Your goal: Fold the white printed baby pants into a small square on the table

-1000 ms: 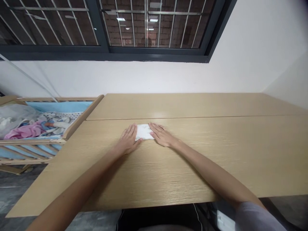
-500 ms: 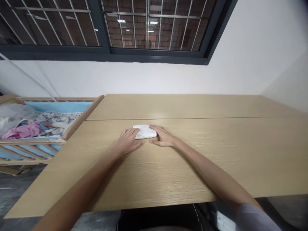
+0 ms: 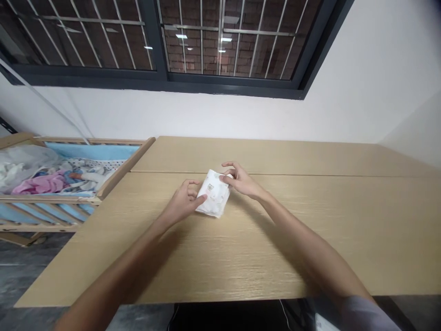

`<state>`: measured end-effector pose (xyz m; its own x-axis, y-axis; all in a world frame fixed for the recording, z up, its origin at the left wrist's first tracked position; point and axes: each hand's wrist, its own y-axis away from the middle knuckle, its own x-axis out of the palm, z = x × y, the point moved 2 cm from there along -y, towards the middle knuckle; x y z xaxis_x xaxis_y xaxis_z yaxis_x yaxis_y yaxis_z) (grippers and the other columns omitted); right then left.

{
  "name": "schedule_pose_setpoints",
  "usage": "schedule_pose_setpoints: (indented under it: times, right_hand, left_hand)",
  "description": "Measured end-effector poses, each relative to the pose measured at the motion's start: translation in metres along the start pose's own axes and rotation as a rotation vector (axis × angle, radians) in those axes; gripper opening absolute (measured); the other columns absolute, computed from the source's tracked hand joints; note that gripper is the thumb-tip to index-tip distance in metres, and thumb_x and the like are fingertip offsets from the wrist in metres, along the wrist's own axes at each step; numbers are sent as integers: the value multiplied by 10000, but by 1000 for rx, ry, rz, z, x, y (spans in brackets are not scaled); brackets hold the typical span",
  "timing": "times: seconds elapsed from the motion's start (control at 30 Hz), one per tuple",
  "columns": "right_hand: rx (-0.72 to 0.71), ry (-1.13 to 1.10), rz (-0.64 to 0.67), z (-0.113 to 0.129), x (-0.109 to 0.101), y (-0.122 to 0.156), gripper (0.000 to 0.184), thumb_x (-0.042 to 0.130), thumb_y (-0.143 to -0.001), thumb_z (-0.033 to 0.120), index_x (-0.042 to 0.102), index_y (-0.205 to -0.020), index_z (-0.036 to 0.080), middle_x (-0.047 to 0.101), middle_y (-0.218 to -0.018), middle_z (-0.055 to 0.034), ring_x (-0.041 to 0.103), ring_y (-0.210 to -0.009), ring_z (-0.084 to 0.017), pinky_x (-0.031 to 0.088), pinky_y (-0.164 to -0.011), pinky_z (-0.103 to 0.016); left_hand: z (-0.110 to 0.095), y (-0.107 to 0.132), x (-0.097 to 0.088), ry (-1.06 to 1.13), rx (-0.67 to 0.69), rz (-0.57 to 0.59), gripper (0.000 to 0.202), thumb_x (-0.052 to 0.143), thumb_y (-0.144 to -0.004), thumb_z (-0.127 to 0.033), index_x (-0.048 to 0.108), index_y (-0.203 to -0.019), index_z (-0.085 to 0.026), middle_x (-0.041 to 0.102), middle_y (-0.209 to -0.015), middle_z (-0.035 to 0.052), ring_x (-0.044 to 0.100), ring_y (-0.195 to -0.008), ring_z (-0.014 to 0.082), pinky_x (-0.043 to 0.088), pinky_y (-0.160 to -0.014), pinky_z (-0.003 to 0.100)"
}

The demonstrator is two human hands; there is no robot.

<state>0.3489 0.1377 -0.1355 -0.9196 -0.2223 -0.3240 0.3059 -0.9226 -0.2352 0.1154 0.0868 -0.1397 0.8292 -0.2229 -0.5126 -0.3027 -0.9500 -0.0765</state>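
Note:
A small folded white cloth [image 3: 214, 195] with a faint printed pattern is held tilted above the wooden table, between my two hands. My left hand [image 3: 183, 201] has its thumb on the near left edge of the cloth, with the other fingers curled behind or beside that edge. The upper right corner is pinched by my right hand [image 3: 243, 181], thumb in front and fingers bent. What the cloth is when unfolded cannot be told.
The light wooden table [image 3: 310, 220] has a seam running across its back part. At left stands a wooden crib [image 3: 126, 168] with blue lining and a heap of clothes [image 3: 44, 183]. A barred window [image 3: 223, 85] is set in the white wall behind.
The cloth was lying flat under both hands. Now it is lifted off the table, turned and tilted, with its printed face showing. My right hand has risen to its upper corner.

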Motion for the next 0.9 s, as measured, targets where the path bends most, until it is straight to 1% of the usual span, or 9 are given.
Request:
schedule_pose_setpoints:
  times: [0.1, 0.17, 0.3, 0.43, 0.57, 0.67, 0.77, 0.83, 0.9]
  right_hand:
    - [73, 37, 61, -10, 4, -8, 561, 732, -798, 367, 468, -1265, 203, 640, -928, -17, 615, -748, -165, 488, -624, -279]
    - [99, 93, 101, -26, 9, -14, 552, 749, -781, 347, 490, -1242, 187, 639, -964, -33, 607, -728, -154, 477, -592, -266]
    - [89, 237, 142, -59, 19, -22, 453, 726, -816, 339, 545, -1191, 160, 644, -964, -42, 606, -740, -146, 472, -601, -254]
    - [50, 314, 129, -72, 21, -23, 399, 695, -869, 365, 574, -1187, 156, 660, -994, -56, 625, -790, -156, 507, -676, -275]
    - [-57, 459, 127, -51, 20, -14, 356, 616, -948, 375, 589, -1235, 166, 664, -1186, -128, 651, -1042, -234, 531, -902, -396]
    - [-226, 574, 189, -19, 25, 0, 445, 472, -1029, 430, 516, -1411, 206, 542, -1459, -144, 511, -1346, -273, 399, -1126, -486]
    - [-384, 618, 400, 9, 40, 20, 519, 349, -1068, 440, 384, -1549, 248, 365, -1626, -85, 297, -1515, -245, 218, -1242, -510]
    - [-455, 590, 566, 18, 51, 33, 541, 347, -1070, 423, 309, -1589, 275, 277, -1666, -34, 201, -1552, -210, 135, -1273, -483]
    - [-476, 525, 692, 18, 59, 44, 547, 377, -1064, 394, 296, -1594, 285, 273, -1663, -7, 184, -1555, -185, 115, -1284, -445]
  left_hand:
    - [10, 6, 15, -61, -71, 75, 710, 637, -857, -509, 309, -1380, -158, 720, -756, 6, 710, -696, 241, 507, -616, 332]
    - [17, 8, 27, -261, -90, 80, 647, 592, -894, -461, 306, -1391, -161, 736, -829, 38, 723, -744, 254, 509, -633, 340]
    - [19, 9, 40, -584, -94, 33, 502, 509, -942, -384, 370, -1371, -163, 717, -1145, 168, 716, -1012, 332, 515, -744, 385]
    - [11, 12, 41, -679, -64, 39, 457, 471, -967, -388, 425, -1361, -161, 720, -1130, 182, 712, -989, 366, 502, -785, 430]
    - [0, 21, 42, -786, 23, -2, 418, 416, -995, -399, 533, -1287, -124, 694, -1143, 230, 649, -1094, 396, 450, -934, 511]
    - [-10, 34, 54, -844, 237, -38, 490, 387, -1004, -460, 575, -1277, -99, 647, -1246, 254, 583, -1185, 413, 434, -979, 538]
    - [-11, 48, 74, -831, 391, 16, 539, 412, -993, -484, 593, -1302, -82, 640, -1289, 257, 575, -1229, 405, 450, -1012, 541]
    - [-7, 56, 86, -814, 402, 99, 532, 429, -988, -497, 648, -1252, -91, 680, -1226, 254, 604, -1205, 405, 461, -1014, 559]
    - [-3, 59, 94, -788, 400, 186, 510, 433, -992, -494, 702, -1190, -109, 716, -1156, 242, 644, -1142, 408, 488, -974, 578]
